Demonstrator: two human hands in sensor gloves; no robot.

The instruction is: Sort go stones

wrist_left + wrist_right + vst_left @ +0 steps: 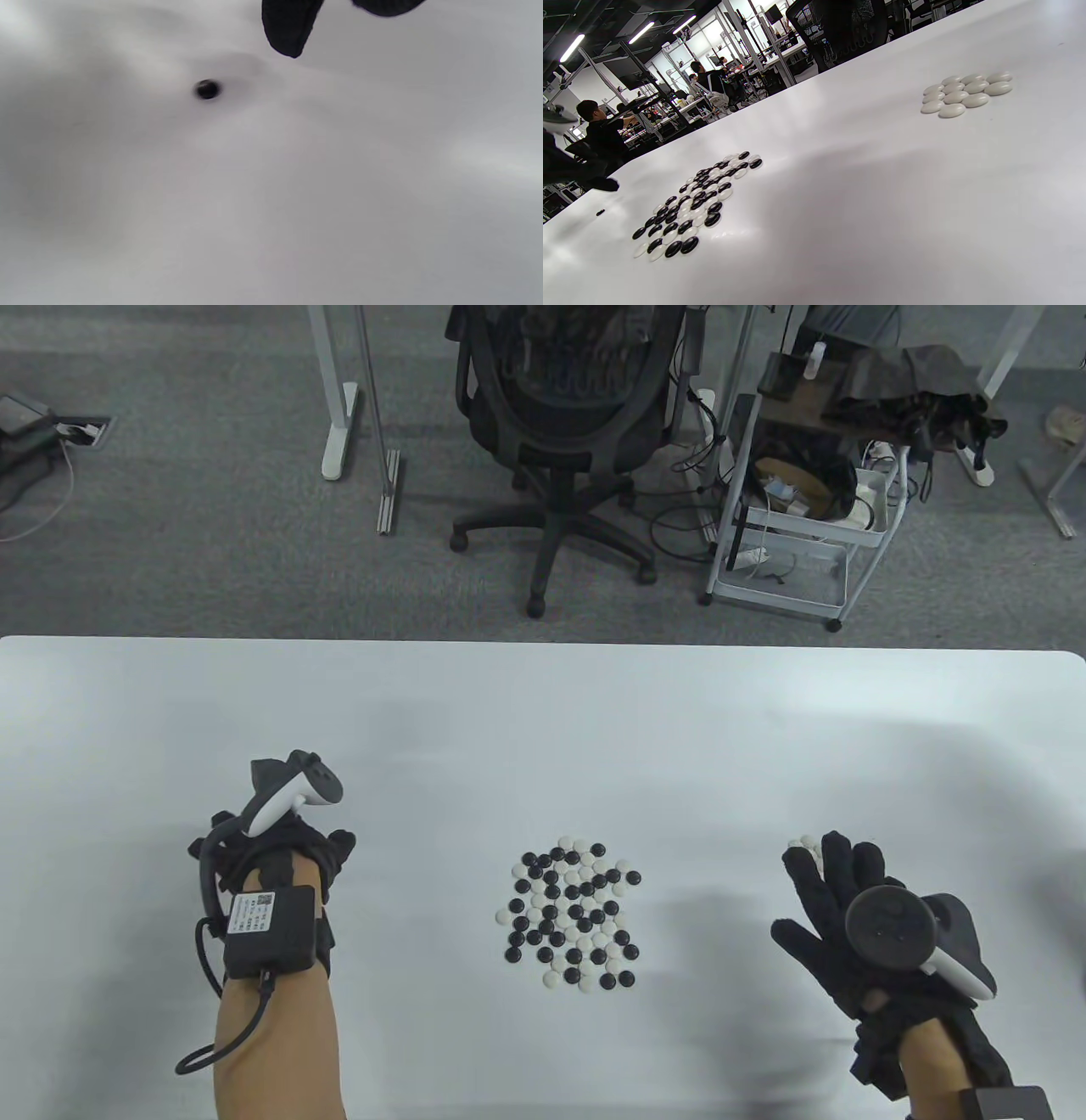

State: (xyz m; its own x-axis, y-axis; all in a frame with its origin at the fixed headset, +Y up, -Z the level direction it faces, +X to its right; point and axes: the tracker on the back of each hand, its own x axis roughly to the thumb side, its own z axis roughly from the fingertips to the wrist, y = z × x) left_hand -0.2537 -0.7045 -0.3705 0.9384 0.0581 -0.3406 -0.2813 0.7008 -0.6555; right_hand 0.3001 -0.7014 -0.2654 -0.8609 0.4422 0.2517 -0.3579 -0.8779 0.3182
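both hands [840,912] spread, holding nothing

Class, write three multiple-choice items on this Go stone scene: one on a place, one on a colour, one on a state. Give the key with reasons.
1. Where does the mixed pile lie?
A. between the two hands
B. at the table's far edge
C. under the left hand

2. What colour are the stones in the small group by the right hand?
A. black
B. white
C. mixed

3. How are the right hand's fingers?
A. curled in a fist
B. pinching a stone
C. spread straight

Key: 1 A, the table view shows the pile midway between the left hand and the right; 2 B, the right wrist view shows only white stones there; 3 C, the fingers fan out flat.
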